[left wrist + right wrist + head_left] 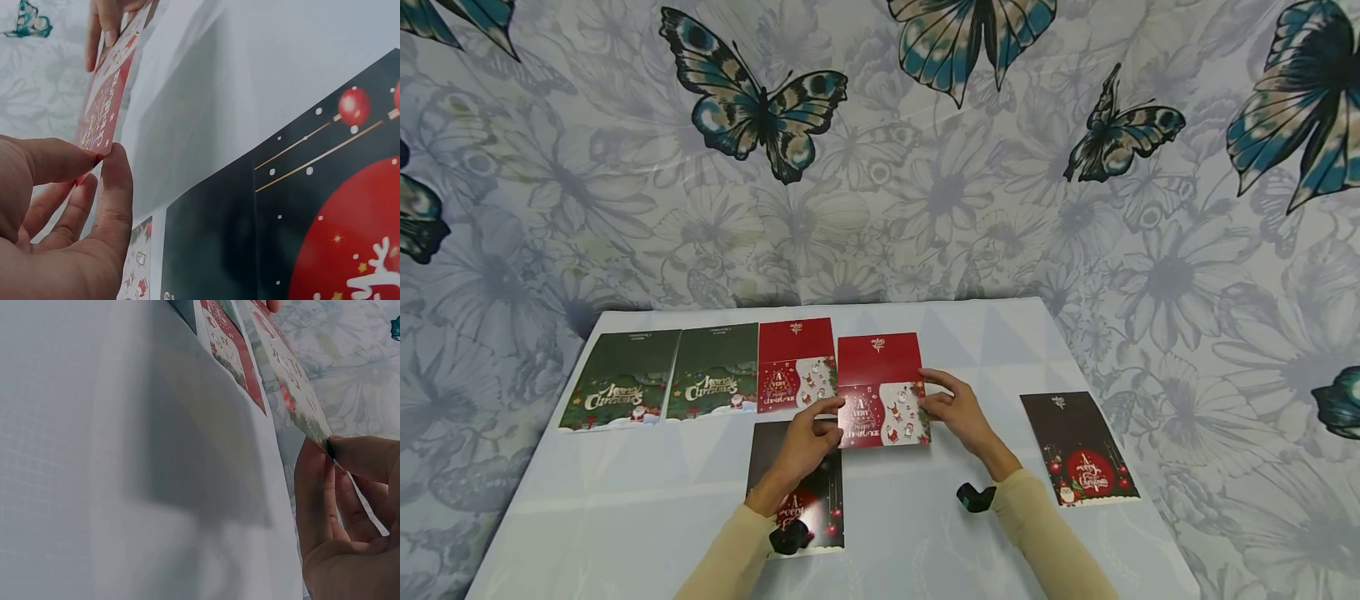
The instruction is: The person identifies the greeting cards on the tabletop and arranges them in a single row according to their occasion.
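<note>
Both hands hold a red Christmas card (878, 362), its white panel showing small figures, raised above the table with a shadow under it. My left hand (805, 446) pinches the card's lower left corner between thumb and fingers; the left wrist view shows this grip on the card's edge (103, 119) up close. On the right edge, my right hand (958, 408) pinches the same card (300, 381) with its thumb against the fingers. A dark Christmas card (831, 517) lies beneath my left hand and wrist, partly hidden by them. Left of the held card lies a matching red card (793, 340).
Two green Christmas cards (625, 367) lie side by side at the table's back left. Another dark card (1067, 425) rests near the right edge. A white patterned cloth covers the table (625, 500), and a butterfly-print curtain (880, 208) hangs behind it.
</note>
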### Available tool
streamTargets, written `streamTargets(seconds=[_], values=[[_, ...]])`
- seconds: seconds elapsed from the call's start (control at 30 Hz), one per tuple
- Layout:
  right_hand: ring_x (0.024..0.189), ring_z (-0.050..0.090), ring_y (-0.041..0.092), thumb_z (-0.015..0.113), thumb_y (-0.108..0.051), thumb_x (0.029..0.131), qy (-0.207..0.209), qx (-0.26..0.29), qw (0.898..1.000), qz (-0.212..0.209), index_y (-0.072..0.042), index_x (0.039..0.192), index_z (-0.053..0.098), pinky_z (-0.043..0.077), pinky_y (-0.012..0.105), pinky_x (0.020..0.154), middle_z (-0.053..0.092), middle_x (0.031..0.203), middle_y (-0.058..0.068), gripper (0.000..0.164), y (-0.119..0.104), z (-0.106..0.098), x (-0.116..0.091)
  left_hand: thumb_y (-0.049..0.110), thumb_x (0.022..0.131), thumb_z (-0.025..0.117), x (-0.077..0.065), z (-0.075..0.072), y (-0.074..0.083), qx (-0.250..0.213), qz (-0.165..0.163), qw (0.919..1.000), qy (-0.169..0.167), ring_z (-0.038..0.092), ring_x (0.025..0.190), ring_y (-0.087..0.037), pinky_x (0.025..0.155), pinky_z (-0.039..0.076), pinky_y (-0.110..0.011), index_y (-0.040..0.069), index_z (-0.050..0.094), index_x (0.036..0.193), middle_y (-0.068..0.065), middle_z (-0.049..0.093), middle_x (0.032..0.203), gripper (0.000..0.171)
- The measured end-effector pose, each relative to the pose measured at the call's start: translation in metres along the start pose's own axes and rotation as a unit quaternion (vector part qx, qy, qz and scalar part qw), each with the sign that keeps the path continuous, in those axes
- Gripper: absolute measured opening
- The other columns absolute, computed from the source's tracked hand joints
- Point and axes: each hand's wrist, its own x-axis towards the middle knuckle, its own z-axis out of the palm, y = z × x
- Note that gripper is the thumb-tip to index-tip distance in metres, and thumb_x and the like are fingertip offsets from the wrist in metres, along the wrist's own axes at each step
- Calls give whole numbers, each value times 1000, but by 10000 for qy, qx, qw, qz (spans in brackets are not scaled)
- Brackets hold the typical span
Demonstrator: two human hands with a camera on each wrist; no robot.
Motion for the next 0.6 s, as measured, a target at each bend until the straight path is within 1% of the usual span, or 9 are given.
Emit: streamTargets(seconds=[0.03,0.1,0.17,0.23,0.27,0.37,0.43,0.53,0.6], values=[[95,68,13,67,-4,94,17,12,10000,-14,-5,146,48,60,28,78,52,137,27,55,0,0,2,-8,92,61,1,0,1,40,-2,10000,-12,68,88,-25,66,49,-25,4,56,138,-21,56,127,48],[95,68,13,67,-6,95,79,-2,10000,-13,-4,144,50,60,27,77,52,138,25,52,0,0,5,-8,93,60,1,-1,2,86,-18,9999,-83,69,90,-26,68,54,-29,6,54,141,-21,55,129,51],[95,68,14,67,-7,95,142,-38,9999,-2,-3,142,52,60,28,77,53,137,25,49,0,-1,7,-8,93,60,3,-1,2,128,-72,9997,-173,70,93,-29,72,59,-35,8,52,144,-21,53,132,54],[95,69,16,66,-7,96,187,-101,9998,28,-4,141,53,61,29,76,54,137,23,47,0,-2,9,-9,92,60,4,-1,1,162,-128,9995,-218,71,97,-31,76,60,-42,9,50,146,-21,52,136,57],[94,69,17,66,-7,96,213,-140,9997,50,-4,140,54,61,30,75,55,136,22,46,0,-2,10,-10,92,59,4,0,1,172,-140,9995,-223,70,96,-31,76,60,-44,10,49,146,-21,51,138,59],[93,69,17,66,-7,96,215,-233,9995,94,-7,140,55,61,31,72,55,137,21,45,-1,-2,14,-11,90,59,6,0,-1,218,-208,9994,-166,69,94,-28,75,58,-44,10,49,147,-21,50,141,61],[92,69,17,66,-7,96,144,-274,9995,111,-7,141,55,61,31,71,53,140,20,46,-2,-2,18,-12,89,58,8,1,-3,221,-242,9994,-103,69,91,-26,74,56,-43,10,49,146,-21,49,141,62],[88,68,15,66,-8,96,-25,-355,9992,156,-8,145,50,61,30,70,48,147,20,51,-4,-3,21,-12,89,58,12,1,-4,204,-300,9993,-31,69,89,-25,71,56,-41,9,50,146,-22,48,142,62],[87,68,16,65,-6,96,-151,-360,9991,189,-7,148,46,60,31,71,43,151,21,56,-5,-4,24,-12,89,58,15,2,-4,206,-340,9992,16,68,85,-25,67,53,-37,9,50,146,-22,49,140,62]])
